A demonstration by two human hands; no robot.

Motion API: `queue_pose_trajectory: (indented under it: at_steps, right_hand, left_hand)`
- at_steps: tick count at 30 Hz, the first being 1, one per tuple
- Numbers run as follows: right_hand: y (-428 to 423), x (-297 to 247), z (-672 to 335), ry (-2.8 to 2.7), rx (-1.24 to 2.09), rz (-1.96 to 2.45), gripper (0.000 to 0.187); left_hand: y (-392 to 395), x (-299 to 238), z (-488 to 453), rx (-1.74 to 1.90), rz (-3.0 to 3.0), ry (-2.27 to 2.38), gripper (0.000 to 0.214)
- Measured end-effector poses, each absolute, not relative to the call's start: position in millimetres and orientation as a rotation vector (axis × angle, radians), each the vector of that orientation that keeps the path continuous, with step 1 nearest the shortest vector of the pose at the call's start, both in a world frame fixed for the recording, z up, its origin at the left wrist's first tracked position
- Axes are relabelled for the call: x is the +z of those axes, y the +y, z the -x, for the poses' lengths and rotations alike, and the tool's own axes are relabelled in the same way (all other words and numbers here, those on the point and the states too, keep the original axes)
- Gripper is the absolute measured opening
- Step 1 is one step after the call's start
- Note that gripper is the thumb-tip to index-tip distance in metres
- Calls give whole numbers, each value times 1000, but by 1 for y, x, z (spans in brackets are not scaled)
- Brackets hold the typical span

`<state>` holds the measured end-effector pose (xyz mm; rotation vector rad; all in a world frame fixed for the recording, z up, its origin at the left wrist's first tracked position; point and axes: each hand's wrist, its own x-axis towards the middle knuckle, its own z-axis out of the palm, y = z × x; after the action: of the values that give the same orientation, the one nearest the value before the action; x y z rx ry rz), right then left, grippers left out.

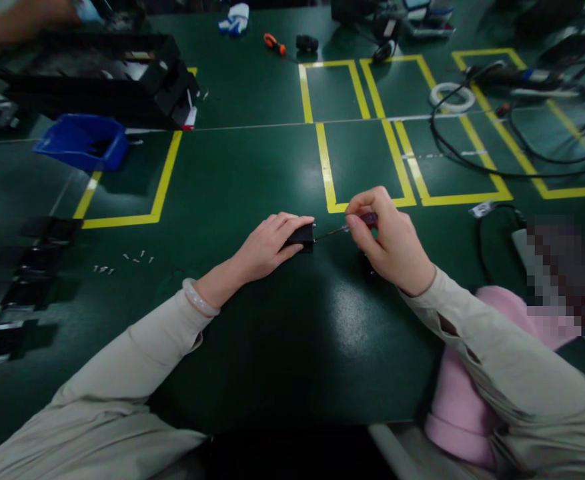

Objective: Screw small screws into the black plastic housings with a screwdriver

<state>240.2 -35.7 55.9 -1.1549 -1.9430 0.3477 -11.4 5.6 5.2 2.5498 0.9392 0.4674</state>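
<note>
My left hand presses down on a small black box-shaped part lying on the green table mat, fingers wrapped over its top. My right hand grips a small screwdriver with a dark purple handle. Its thin metal shaft runs left and its tip meets the right side of the black part. Both arms wear beige sleeves, and a pale bangle sits on my left wrist.
Several small screws lie scattered left of my left hand. Black parts are lined along the left edge. A blue bin and a black tray stand at back left. Cables and yellow tape boxes fill the back right. Another person's arm is at far top left.
</note>
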Motion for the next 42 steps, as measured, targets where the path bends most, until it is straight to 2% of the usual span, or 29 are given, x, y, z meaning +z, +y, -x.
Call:
queue_pose_trajectory:
  at_steps: [6, 11, 19, 26, 30, 34, 36, 40, 42]
  right_hand:
    - [-36, 57, -240, -1962, 327, 1138, 12]
    - [-36, 57, -240, -1933, 373, 1140, 5]
    - [-36, 54, -239, -1919, 376, 1154, 9]
    - [-36, 58, -239, -1940, 403, 1108, 4]
    - [-37, 61, -240, -1947, 464, 1127, 13]
    - [-37, 58, -239, -1920, 428, 1137, 3]
    - [-37, 57, -239, -1915, 382, 1147, 9]
    - [-37, 58, -239, -1937, 363, 1160, 4]
    - [-37, 59, -239, -1948, 369, 1156, 10]
  left_hand:
    - [6, 6, 12, 464, -2541, 946, 47]
    - [6, 6, 12, 463, -2535, 941, 48]
    - [6, 6, 10, 453, -2531, 947, 48]
    - [6, 5, 11, 461, -2537, 942, 47]
    - [6, 7, 11, 450, -2528, 952, 48]
    - [6, 6, 11, 466, -2541, 936, 47]
    - [6, 6, 11, 465, -2539, 939, 47]
    - [6, 6, 11, 452, -2522, 957, 48]
    - [6, 6, 11, 452, -2519, 958, 48]
